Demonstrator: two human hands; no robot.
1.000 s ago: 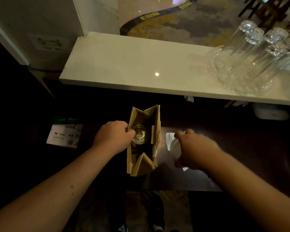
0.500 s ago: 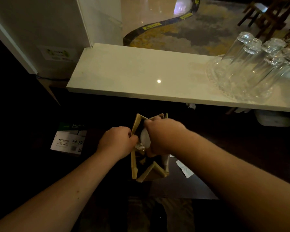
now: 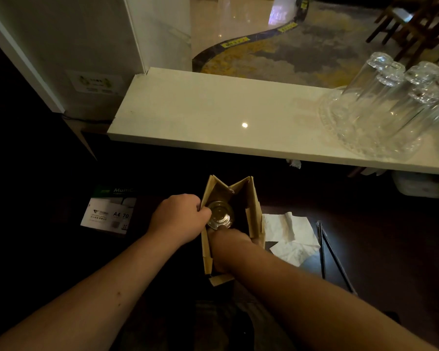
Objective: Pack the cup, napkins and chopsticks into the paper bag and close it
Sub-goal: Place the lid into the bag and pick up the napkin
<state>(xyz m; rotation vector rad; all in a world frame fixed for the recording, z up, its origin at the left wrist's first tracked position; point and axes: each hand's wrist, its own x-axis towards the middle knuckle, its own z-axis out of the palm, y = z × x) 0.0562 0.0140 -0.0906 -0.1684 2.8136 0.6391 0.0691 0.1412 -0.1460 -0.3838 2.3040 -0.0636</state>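
A brown paper bag [image 3: 254, 206] stands open on the dark table. My left hand [image 3: 180, 219] grips its left rim. Inside, against the left wall, sits a round cup [image 3: 219, 215], seen from above. My right hand [image 3: 228, 247] reaches down into the near end of the bag, one fingertip touching the cup's rim; its other fingers are hidden, so I cannot tell what it holds. Crumpled white napkins [image 3: 289, 236] lie on the table just right of the bag. Dark chopsticks [image 3: 333, 259] lie to the right of the napkins.
A pale stone counter [image 3: 213, 117] runs across above the table, with several upturned glasses on a glass tray [image 3: 380, 107] at its right end. An A4 paper pack [image 3: 109, 211] lies left of the bag. A white container [image 3: 421, 186] sits far right under the counter.
My right hand lifted a pale round thing from the table on the right, carried it left over the bag and went down inside. The left hand kept its grip on the rim.
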